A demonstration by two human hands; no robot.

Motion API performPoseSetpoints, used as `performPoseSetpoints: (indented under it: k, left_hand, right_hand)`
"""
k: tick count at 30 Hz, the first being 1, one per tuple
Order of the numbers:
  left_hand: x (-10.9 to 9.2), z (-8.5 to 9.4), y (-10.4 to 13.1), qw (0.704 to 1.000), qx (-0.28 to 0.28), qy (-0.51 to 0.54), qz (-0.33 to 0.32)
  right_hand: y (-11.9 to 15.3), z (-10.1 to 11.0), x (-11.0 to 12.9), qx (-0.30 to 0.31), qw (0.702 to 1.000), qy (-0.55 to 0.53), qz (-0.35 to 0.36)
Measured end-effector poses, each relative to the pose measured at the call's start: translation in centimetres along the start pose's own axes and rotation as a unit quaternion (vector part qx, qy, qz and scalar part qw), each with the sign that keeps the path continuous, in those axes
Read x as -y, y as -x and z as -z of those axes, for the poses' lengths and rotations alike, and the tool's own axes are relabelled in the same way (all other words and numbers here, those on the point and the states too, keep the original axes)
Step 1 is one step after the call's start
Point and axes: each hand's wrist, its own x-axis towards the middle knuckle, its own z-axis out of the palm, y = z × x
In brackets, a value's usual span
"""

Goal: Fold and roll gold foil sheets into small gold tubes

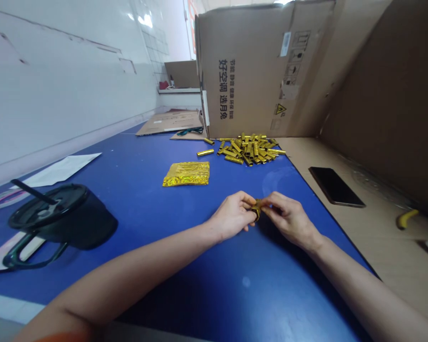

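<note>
Both my hands meet over the front middle of the blue table. My left hand (235, 213) has its fingers closed around a piece of gold foil paper (257, 211), bent into a small open loop. On the other side, my right hand (287, 216) pinches the upper edge of the same piece between thumb and fingers. Beyond them lies a flat stack of shiny gold foil sheets (186, 174). Farther back is a loose heap of several folded gold foil tubes (253, 149), and one gold tube (205, 152) lies apart on its left.
A black lidded mug (67, 216) with a straw stands at the left, near a white paper (59, 170). Cardboard walls (257, 71) rise behind and to the right. A dark phone (335, 186) rests on cardboard beyond the table's right edge (333, 221).
</note>
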Motion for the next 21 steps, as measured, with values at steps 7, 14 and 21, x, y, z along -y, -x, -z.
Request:
performPoseSetpoints:
  k: [7, 14, 21]
  left_hand:
    - [-0.9, -0.1, 0.3, 1.0, -0.001, 0.017, 0.018]
    - [-0.4, 0.1, 0.1, 1.0, -0.008, 0.012, -0.007]
    - [0.4, 0.1, 0.5, 0.998, 0.004, -0.048, -0.029]
  right_hand:
    - [0.3, 0.2, -0.1, 0.036, 0.993, 0.111, 0.028]
    - [0.3, 0.2, 0.3, 0.023, 0.98, 0.189, 0.051]
    - [0.4, -0.3, 0.2, -0.028, 0.98, 0.19, 0.042]
